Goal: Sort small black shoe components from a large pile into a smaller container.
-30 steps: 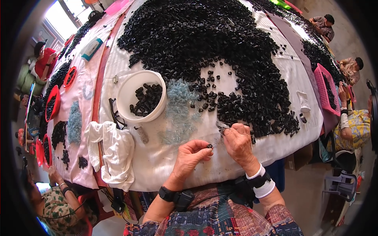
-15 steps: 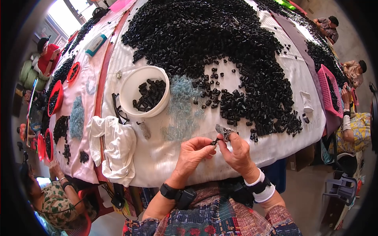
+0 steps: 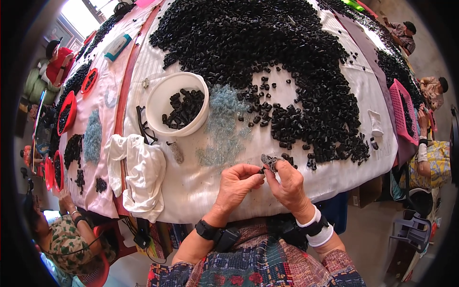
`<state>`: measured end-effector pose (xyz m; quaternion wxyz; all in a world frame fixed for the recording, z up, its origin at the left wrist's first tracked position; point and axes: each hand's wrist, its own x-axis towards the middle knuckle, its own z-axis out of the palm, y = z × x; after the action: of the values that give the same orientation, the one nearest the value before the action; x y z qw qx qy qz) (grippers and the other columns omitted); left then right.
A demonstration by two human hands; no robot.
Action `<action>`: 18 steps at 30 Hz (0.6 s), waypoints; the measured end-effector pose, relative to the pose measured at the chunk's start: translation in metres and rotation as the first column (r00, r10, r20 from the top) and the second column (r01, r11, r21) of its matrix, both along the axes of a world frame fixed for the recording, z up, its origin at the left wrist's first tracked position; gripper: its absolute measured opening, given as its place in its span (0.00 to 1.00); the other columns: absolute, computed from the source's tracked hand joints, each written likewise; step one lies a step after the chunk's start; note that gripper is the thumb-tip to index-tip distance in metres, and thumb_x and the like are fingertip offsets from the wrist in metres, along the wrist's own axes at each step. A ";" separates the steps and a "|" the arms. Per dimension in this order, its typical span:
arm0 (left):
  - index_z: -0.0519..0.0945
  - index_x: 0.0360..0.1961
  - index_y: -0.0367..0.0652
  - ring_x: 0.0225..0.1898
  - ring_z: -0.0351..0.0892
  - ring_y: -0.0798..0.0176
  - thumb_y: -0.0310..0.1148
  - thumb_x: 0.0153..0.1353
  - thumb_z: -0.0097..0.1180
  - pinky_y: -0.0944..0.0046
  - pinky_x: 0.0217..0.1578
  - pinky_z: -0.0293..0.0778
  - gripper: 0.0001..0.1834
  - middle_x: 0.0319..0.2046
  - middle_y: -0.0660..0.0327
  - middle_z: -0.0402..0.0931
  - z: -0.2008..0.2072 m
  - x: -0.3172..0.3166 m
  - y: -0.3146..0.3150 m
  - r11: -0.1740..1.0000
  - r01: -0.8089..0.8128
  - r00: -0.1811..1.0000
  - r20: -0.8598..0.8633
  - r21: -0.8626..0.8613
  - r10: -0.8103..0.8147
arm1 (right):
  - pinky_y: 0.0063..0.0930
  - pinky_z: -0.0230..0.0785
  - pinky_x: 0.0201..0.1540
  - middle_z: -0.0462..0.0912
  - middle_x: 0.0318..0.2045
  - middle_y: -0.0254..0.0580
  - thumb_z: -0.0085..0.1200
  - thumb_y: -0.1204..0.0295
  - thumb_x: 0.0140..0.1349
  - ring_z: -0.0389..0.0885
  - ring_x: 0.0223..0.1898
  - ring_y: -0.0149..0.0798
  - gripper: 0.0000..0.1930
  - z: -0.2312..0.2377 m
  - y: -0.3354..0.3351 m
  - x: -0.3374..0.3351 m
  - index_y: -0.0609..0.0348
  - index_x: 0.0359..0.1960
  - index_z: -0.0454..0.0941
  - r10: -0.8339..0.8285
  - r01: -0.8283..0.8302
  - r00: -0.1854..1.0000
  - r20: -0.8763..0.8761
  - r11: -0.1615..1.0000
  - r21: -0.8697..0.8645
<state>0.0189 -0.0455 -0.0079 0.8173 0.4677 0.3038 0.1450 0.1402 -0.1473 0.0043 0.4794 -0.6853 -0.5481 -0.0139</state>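
My left hand pinches a small black part between thumb and fingertips, just above the near edge of the cloth. Close against it, my right hand is closed with a crumpled, grey speckled clump between its fingers. Its thumb tip meets the black part; whether it grips that too is hard to see. Beyond my hands lies a patch of small translucent blue pieces. A large heap of short black tubular parts spreads to the right and far side. More black parts lie in a white bowl.
A crumpled white cloth lies left, with a dark strap and a small grey speckled item nearby. At right are a small white packet and a pink basket. People sit at neighbouring tables on both sides.
My hands stay almost in place, fingertips meeting at the small black part, with only a slight shift of the fingers. The view has moved a little.
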 end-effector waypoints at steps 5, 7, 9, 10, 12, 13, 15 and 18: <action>0.79 0.36 0.33 0.29 0.78 0.72 0.24 0.54 0.61 0.73 0.31 0.76 0.09 0.29 0.60 0.80 0.000 0.003 -0.002 1.000 -0.003 1.000 -0.018 0.022 0.003 | 0.36 0.68 0.27 0.73 0.24 0.49 0.56 0.88 0.44 0.74 0.25 0.50 0.13 0.004 -0.001 -0.002 0.66 0.33 0.70 -0.044 0.043 0.999 -0.017 0.998 -0.055; 0.79 0.36 0.33 0.28 0.78 0.72 0.23 0.54 0.61 0.74 0.31 0.76 0.08 0.29 0.60 0.80 -0.002 0.002 -0.002 0.999 0.006 1.000 -0.028 0.034 -0.005 | 0.36 0.68 0.28 0.74 0.24 0.49 0.56 0.88 0.44 0.75 0.26 0.50 0.13 0.006 -0.001 -0.003 0.65 0.33 0.71 -0.036 0.034 0.999 -0.026 0.998 -0.058; 0.79 0.36 0.33 0.28 0.78 0.72 0.23 0.54 0.61 0.73 0.31 0.76 0.08 0.29 0.60 0.80 -0.004 0.001 -0.002 1.000 0.003 1.000 -0.006 0.028 -0.003 | 0.35 0.69 0.28 0.74 0.24 0.49 0.56 0.87 0.44 0.75 0.26 0.50 0.13 0.005 0.001 -0.003 0.65 0.33 0.71 -0.028 0.026 0.999 -0.034 0.998 -0.062; 0.79 0.36 0.33 0.28 0.78 0.72 0.23 0.54 0.61 0.73 0.31 0.76 0.08 0.29 0.60 0.80 -0.005 0.001 -0.002 1.000 0.003 1.000 -0.008 0.028 -0.002 | 0.35 0.69 0.28 0.75 0.24 0.49 0.56 0.87 0.44 0.76 0.26 0.50 0.13 0.005 0.002 -0.003 0.65 0.33 0.71 -0.046 0.041 0.997 -0.065 0.996 -0.076; 0.79 0.36 0.33 0.29 0.78 0.72 0.23 0.54 0.61 0.73 0.31 0.76 0.08 0.29 0.60 0.80 -0.006 0.001 -0.002 1.000 0.001 1.000 -0.008 0.029 0.000 | 0.35 0.69 0.28 0.75 0.24 0.49 0.56 0.87 0.44 0.76 0.26 0.50 0.13 0.004 0.001 -0.003 0.65 0.33 0.71 -0.064 0.055 0.993 -0.097 0.994 -0.091; 0.79 0.36 0.33 0.29 0.78 0.72 0.23 0.54 0.61 0.73 0.31 0.76 0.08 0.29 0.60 0.80 -0.006 0.001 -0.002 1.000 0.000 1.000 -0.009 0.030 0.000 | 0.35 0.70 0.28 0.76 0.25 0.49 0.56 0.87 0.44 0.77 0.27 0.50 0.13 0.003 0.000 -0.003 0.65 0.33 0.72 -0.068 0.060 0.994 -0.089 0.995 -0.083; 0.79 0.37 0.33 0.29 0.78 0.72 0.24 0.55 0.60 0.73 0.31 0.76 0.09 0.29 0.60 0.80 -0.006 0.000 -0.002 0.999 0.013 1.000 -0.004 0.039 -0.013 | 0.34 0.71 0.29 0.77 0.26 0.49 0.57 0.87 0.45 0.77 0.27 0.50 0.13 0.002 0.001 -0.005 0.64 0.34 0.72 -0.071 0.065 0.994 -0.081 0.995 -0.073; 0.79 0.37 0.33 0.29 0.78 0.71 0.24 0.55 0.60 0.73 0.32 0.76 0.08 0.29 0.59 0.80 -0.003 0.002 -0.001 0.999 0.017 1.000 -0.016 0.043 -0.016 | 0.32 0.72 0.30 0.78 0.28 0.50 0.58 0.86 0.46 0.79 0.28 0.49 0.13 0.005 0.001 -0.008 0.64 0.35 0.73 -0.133 0.114 0.969 -0.207 0.988 -0.101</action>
<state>0.0207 -0.0466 -0.0109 0.8058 0.4889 0.3029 0.1411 0.1323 -0.1461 0.0088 0.5026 -0.7362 -0.4500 0.0542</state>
